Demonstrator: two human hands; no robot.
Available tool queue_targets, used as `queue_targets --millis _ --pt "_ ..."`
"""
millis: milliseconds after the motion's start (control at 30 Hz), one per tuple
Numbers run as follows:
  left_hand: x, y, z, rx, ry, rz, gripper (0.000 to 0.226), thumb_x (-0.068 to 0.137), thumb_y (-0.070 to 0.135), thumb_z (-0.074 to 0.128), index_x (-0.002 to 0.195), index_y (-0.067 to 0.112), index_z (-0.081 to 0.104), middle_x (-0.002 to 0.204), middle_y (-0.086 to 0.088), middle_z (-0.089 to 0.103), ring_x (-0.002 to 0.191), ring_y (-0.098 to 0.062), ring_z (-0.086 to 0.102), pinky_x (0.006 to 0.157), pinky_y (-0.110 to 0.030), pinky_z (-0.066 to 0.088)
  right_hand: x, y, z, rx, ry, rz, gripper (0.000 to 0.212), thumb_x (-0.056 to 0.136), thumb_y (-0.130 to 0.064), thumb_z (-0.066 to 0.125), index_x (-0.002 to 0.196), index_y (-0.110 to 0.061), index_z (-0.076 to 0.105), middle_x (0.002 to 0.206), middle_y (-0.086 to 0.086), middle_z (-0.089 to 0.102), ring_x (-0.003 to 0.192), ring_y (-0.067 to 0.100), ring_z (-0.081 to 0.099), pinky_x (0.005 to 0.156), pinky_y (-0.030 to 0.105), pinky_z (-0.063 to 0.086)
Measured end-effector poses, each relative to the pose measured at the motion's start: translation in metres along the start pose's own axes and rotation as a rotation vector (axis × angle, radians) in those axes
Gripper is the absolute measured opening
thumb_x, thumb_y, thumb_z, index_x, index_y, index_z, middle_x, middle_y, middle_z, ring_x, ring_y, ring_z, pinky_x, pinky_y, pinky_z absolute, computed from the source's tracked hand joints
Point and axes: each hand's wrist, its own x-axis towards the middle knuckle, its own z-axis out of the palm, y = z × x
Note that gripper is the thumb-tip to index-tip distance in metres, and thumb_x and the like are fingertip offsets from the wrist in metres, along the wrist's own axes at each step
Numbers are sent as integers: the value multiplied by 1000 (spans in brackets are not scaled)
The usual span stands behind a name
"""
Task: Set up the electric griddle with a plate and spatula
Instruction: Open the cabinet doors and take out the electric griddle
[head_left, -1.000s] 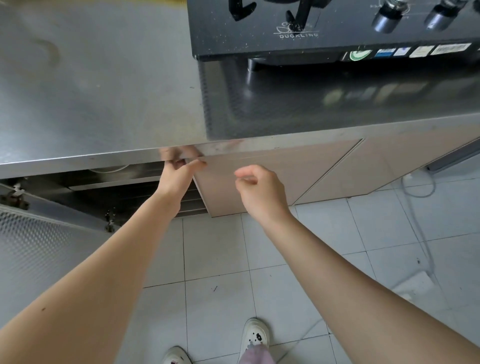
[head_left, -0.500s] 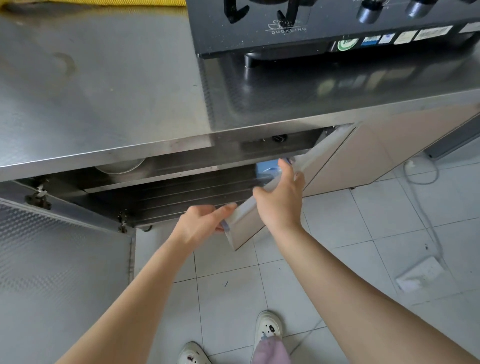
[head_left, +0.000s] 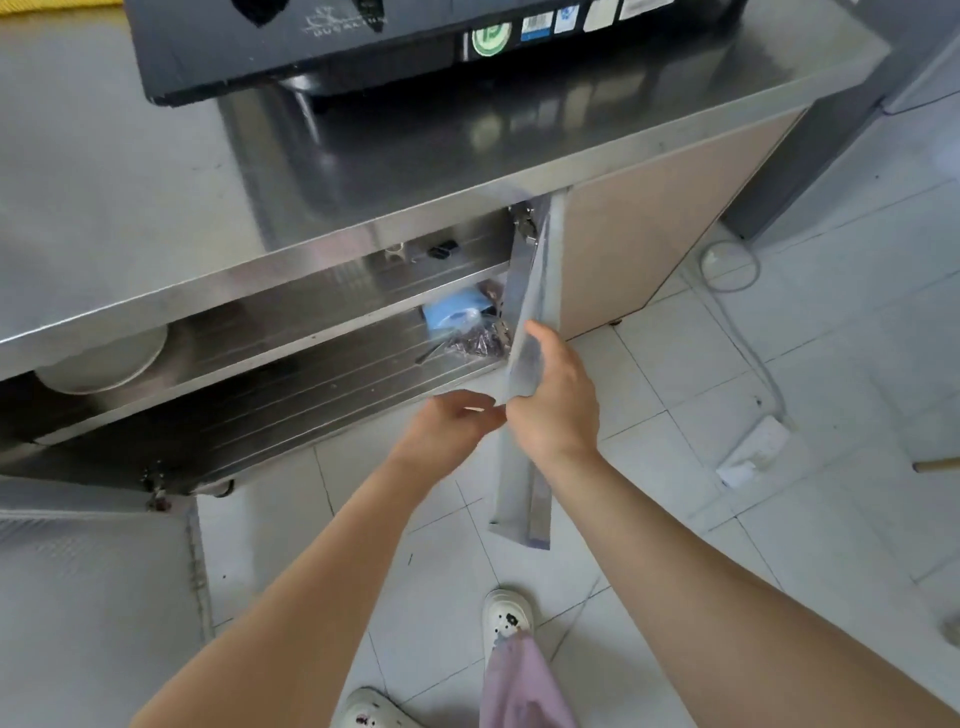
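Observation:
The right cabinet door (head_left: 524, 332) under the steel counter (head_left: 135, 208) stands swung wide, edge-on to me. My right hand (head_left: 553, 397) grips its free edge. My left hand (head_left: 449, 423) hovers just left of that edge, fingers loosely curled, holding nothing. Inside the cabinet a pale round plate or bowl (head_left: 104, 358) rests at the far left of the upper shelf, half hidden by the counter lip. No spatula or griddle can be made out.
A black gas stove (head_left: 332, 47) sits on the counter. A blue packet and a clear bag (head_left: 460, 322) lie on the shelf at the right. The left cabinet door (head_left: 93, 597) is swung out at lower left. A cable and paper lie on the tiled floor (head_left: 753, 452).
The right cabinet door went from shut to fully swung out, pulled by my right hand. My left hand let go of its edge and dropped lower. The view shifted right.

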Motion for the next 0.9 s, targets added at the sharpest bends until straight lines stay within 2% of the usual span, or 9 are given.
queue_targets --millis 200,300,367,433,500,567,633,767,900 --pt "20 11 11 39 86 58 24 84 29 66 106 19 70 104 3 69 92 -15 61 77 -23 42 13 30 -31 -249 122 -25 69 75 3 51 132 -36 45 130 -1 51 99 28 59 67 32 43" --pt "25 10 11 20 137 71 17 86 24 65 102 21 70 96 2 68 82 -13 59 73 -23 42 26 42 -43 -363 218 -51 64 76 2 52 130 -31 49 127 3 54 100 30 57 71 34 42" --pt "28 11 9 15 152 75 13 86 21 64 98 22 69 92 2 67 78 -13 57 73 -24 43 34 49 -50 -436 262 -63 59 76 -1 55 128 -27 52 129 6 54 106 31 54 79 36 39" --pt "31 13 2 23 174 82 11 87 19 62 95 23 68 89 3 66 74 -9 56 70 -24 43 41 52 -54 -487 288 -64 54 76 -5 59 126 -24 54 138 7 50 117 32 48 95 41 35" --pt "33 16 -6 35 201 81 11 88 20 60 94 24 68 93 1 67 80 -12 58 74 -25 44 45 50 -54 -505 291 -93 51 76 -6 61 125 -22 56 147 9 42 129 32 40 108 44 27" --pt "34 18 -16 24 241 78 11 90 21 57 92 26 66 95 1 68 91 -19 61 80 -28 47 48 42 -49 -496 282 -161 49 76 -5 62 122 -19 58 150 12 37 136 33 34 114 45 22" --pt "34 17 -29 3 279 92 11 91 22 56 97 24 66 91 6 67 95 -18 63 80 -27 46 48 29 -38 -460 254 -267 44 75 -2 64 117 -15 62 149 14 39 137 34 35 114 46 25" --pt "29 9 -62 -18 370 100 34 92 28 56 125 19 56 104 2 68 101 -17 62 84 -27 48 47 -5 -1 -353 112 -500 34 73 5 62 105 -8 68 137 15 52 127 35 46 102 45 42" --pt "15 -10 -104 -19 475 103 35 91 29 57 125 20 56 111 1 67 101 -17 62 73 -21 46 45 -40 47 -286 -48 -572 34 78 5 56 106 -10 67 125 7 60 118 28 51 91 37 46"
